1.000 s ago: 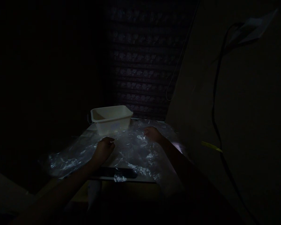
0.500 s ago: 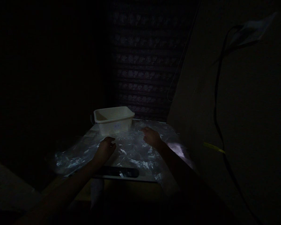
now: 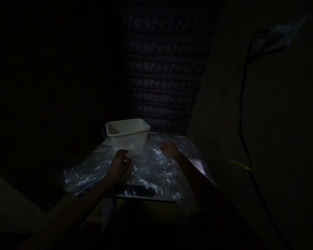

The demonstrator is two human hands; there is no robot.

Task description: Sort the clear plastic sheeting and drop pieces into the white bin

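A crumpled clear plastic sheet is spread over a small table, catching glints of light. My left hand is over its left part, fingers loosely curved, with a gap between thumb and fingertips. At the sheet's far right part my right hand is closed, the plastic bunched at its fingertips; the exact grip is hard to see in the dark. A white rectangular plastic tub stands behind my left hand at the back left. A long dark object lies along the table's front edge, partly under the plastic.
A dark patterned blind with a looped cord hangs behind the table. On the right wall runs a black cable with a yellow tie. The left side is too dark to make out.
My right hand's fingers have closed from a more stretched pose. The plastic has shifted and now covers more of the long dark object. My left hand has barely moved.
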